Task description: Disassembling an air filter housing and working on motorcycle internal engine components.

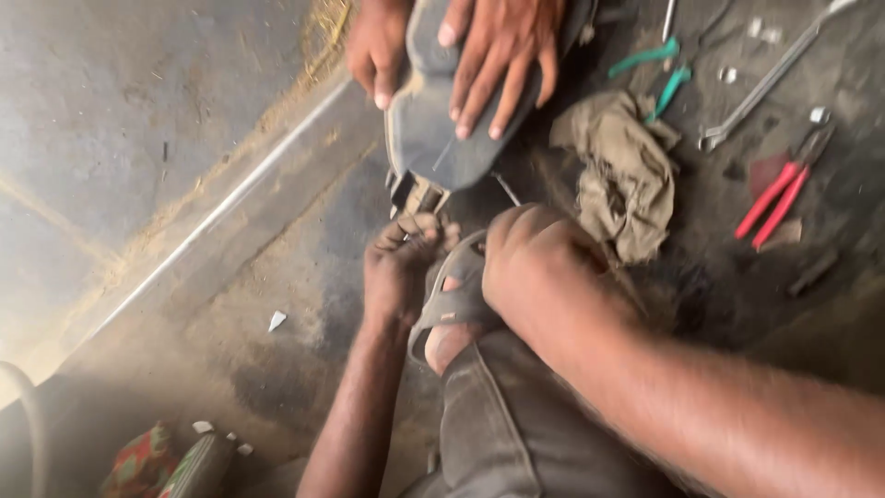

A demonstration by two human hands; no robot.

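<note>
head view: blurred, looking down on a dirty workshop floor
left hand (401, 263): fingers pinched narrow on a small metal part (417, 194)
right hand (535, 263): curled; grip cannot be told
another person's hands (493, 55): far, pressing a dark curved panel (433, 138)
right: rag (622, 175), red-handled pliers (779, 198)

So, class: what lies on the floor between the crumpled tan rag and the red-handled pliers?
In the head view, only bare, dark, grimy floor lies between the rag and the pliers.

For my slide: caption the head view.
Two hands work at a dark part steadied by another person's hands.
</note>
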